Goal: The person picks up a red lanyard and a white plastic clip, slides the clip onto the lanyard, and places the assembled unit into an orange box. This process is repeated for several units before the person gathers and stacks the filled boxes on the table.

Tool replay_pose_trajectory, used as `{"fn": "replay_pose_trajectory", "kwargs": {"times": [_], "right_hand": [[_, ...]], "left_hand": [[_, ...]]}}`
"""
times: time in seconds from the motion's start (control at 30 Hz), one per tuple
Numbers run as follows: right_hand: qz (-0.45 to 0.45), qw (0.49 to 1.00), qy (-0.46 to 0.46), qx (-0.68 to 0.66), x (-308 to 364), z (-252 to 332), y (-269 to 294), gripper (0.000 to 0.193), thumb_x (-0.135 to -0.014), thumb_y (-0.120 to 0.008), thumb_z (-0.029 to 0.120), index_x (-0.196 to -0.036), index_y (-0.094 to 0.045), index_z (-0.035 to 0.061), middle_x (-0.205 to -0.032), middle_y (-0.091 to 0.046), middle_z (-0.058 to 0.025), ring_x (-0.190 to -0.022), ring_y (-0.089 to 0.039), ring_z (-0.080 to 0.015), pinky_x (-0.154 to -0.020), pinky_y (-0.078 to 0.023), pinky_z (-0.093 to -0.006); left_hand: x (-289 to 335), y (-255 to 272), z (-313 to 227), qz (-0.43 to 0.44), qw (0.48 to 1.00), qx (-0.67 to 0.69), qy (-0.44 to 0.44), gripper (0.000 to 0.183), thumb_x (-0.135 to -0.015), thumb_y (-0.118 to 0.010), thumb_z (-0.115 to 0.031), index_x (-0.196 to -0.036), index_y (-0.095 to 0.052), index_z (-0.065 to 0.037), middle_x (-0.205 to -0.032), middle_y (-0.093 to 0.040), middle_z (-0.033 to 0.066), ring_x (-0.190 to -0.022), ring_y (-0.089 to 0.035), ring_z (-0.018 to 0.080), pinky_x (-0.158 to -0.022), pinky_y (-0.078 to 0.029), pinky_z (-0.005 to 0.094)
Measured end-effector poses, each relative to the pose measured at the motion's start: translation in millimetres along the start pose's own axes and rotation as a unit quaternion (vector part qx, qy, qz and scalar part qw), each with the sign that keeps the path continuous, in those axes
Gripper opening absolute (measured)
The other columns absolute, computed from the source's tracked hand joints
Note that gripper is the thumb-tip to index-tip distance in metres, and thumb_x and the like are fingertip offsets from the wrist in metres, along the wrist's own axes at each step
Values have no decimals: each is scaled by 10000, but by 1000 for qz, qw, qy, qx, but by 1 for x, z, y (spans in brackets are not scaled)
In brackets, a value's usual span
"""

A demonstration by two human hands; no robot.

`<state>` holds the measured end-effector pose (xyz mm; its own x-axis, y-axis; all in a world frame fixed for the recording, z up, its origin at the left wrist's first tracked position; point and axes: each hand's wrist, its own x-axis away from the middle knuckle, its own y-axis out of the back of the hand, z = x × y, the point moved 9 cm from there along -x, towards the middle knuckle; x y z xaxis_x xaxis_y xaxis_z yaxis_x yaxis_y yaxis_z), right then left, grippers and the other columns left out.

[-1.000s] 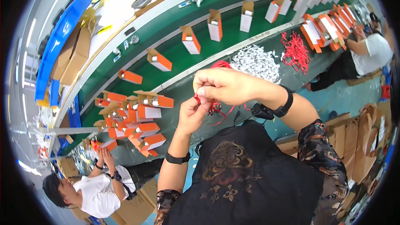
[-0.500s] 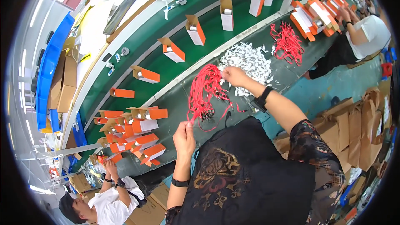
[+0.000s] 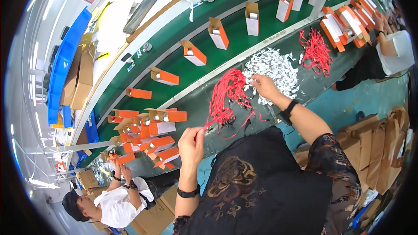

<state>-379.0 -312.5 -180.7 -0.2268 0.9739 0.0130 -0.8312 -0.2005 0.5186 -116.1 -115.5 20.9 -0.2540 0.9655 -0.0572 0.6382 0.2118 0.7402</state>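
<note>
A heap of red straps [image 3: 228, 91] with dark ends lies on the dark worktop in front of me. At its near left edge my left hand [image 3: 190, 142] is closed, thumb and forefinger pinching the end of a red strap [image 3: 210, 124]. Beyond and to the right spreads a pile of small white pieces [image 3: 278, 72], like short looped straps or tags. My right hand [image 3: 264, 88] has its fingertips drawn together at that pile's left edge, beside the red heap. What is between those fingertips is too small to make out.
Orange-and-white boxes [image 3: 195, 55], open at the top, line the green conveyor [image 3: 174, 85]. More boxes [image 3: 159, 126] cluster at left. Another red strap pile [image 3: 315, 52] lies at right. Co-workers sit at lower left [image 3: 113, 206] and far right [image 3: 396, 50]. Flattened cardboard [image 3: 374, 148] stands at right.
The whole view has shifted, so the bench appears farther right. My left hand has drawn slightly left from the red heap. My right hand stays at the white pile's edge, fingertips a little lower.
</note>
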Motion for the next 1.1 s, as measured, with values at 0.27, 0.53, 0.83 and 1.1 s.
{"fn": "replay_pose_trajectory", "kwargs": {"times": [0.27,0.53,0.83,1.1], "right_hand": [[193,955,181,-130,38,192,-24,152,-881,-644,132,-1011,-643,52,-824,-642,-110,-782,-650,-256,-702,-509,-373],[431,871,42,-232,73,230,-59,245,-918,-600,197,-1074,-672,23,-928,-648,-150,-877,-644,-299,-783,-501,-394],[211,942,244,-88,95,273,-17,135,-840,-710,113,-949,-696,35,-754,-660,-112,-661,-645,-233,-595,-487,-346],[251,888,11,-386,81,267,-38,56,-875,-697,19,-903,-669,-20,-820,-681,-31,-702,-637,-96,-578,-491,-230]], "left_hand": [[-23,-7,-57,107,987,-25,-120,81,-873,-678,-111,-915,-702,-46,-752,-607,104,-666,-606,274,-619,-478,345],[-33,10,-57,73,986,8,-151,82,-903,-636,-90,-892,-652,-11,-740,-563,104,-666,-565,257,-609,-449,342],[-19,-22,24,76,918,388,43,89,-938,-627,-123,-949,-628,-35,-826,-617,11,-735,-583,107,-656,-478,267],[25,-89,15,120,613,766,153,234,-984,-583,-218,-1155,-523,-69,-848,-599,7,-749,-572,80,-649,-477,253]]}}
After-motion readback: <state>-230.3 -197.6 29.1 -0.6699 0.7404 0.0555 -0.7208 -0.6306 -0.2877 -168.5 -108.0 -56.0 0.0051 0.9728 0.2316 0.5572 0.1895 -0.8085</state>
